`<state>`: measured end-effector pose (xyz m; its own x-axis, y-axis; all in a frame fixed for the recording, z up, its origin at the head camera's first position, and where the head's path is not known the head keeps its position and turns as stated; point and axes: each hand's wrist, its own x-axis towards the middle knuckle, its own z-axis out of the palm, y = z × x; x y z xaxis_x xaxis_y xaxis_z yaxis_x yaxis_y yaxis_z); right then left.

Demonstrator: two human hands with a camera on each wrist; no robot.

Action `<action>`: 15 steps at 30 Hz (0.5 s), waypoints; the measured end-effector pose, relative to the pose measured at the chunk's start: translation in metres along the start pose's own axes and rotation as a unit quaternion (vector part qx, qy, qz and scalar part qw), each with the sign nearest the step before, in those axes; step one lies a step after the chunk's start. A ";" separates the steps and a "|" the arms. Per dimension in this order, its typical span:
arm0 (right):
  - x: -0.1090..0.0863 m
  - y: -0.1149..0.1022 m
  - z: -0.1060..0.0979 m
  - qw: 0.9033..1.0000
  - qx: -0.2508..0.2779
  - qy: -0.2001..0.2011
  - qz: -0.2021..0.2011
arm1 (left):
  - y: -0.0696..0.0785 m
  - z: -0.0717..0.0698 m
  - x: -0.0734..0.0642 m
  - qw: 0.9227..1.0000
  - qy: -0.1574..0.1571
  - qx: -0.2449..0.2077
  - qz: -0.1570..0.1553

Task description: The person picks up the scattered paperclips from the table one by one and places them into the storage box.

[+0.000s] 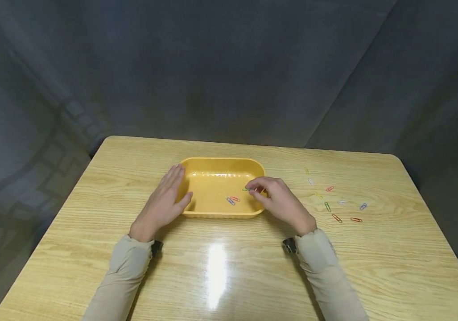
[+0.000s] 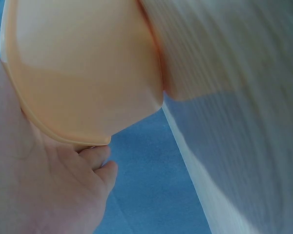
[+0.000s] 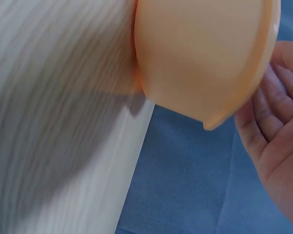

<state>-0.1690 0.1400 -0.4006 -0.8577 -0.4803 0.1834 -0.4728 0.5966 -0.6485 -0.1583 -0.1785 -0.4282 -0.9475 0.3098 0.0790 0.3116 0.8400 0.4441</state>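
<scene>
A yellow oval plastic tray (image 1: 208,163) sits on the table, with a blue paper clip (image 1: 230,201) and a red paper clip (image 1: 235,199) lying on its floor. My left hand (image 1: 163,198) rests along the tray's left end, fingers straight at the rim and thumb over the inside; the left wrist view has the palm against the rim. Over the tray's right end, my right hand (image 1: 278,198) pinches a green paper clip (image 1: 246,190) between thumb and fingertips. That clip is hidden in the right wrist view by the tray's wall.
To the right of the tray, several loose paper clips lie scattered on the wooden table (image 1: 405,258), among them a green one (image 1: 328,207), a blue one (image 1: 363,207) and a red one (image 1: 356,220). A dark curtain (image 1: 229,76) hangs behind the table's far edge.
</scene>
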 end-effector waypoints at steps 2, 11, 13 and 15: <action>0.001 0.000 0.003 1.000 0.001 -0.001 0.001 | 0.000 0.000 0.000 1.000 -0.001 0.000 0.001; 0.003 -0.001 0.010 1.000 -0.004 0.000 0.011 | -0.001 0.000 0.001 1.000 -0.007 -0.007 -0.001; 0.003 -0.002 0.011 1.000 -0.004 -0.002 0.012 | -0.001 0.000 0.001 1.000 -0.008 -0.008 -0.003; 0.003 -0.002 0.012 1.000 -0.007 -0.002 0.013 | -0.001 0.000 0.001 1.000 -0.009 -0.012 -0.003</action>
<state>-0.1680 0.1298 -0.4075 -0.8688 -0.4674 0.1639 -0.4537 0.6183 -0.6418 -0.1596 -0.1791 -0.4285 -0.9478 0.3130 0.0609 0.3043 0.8305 0.4665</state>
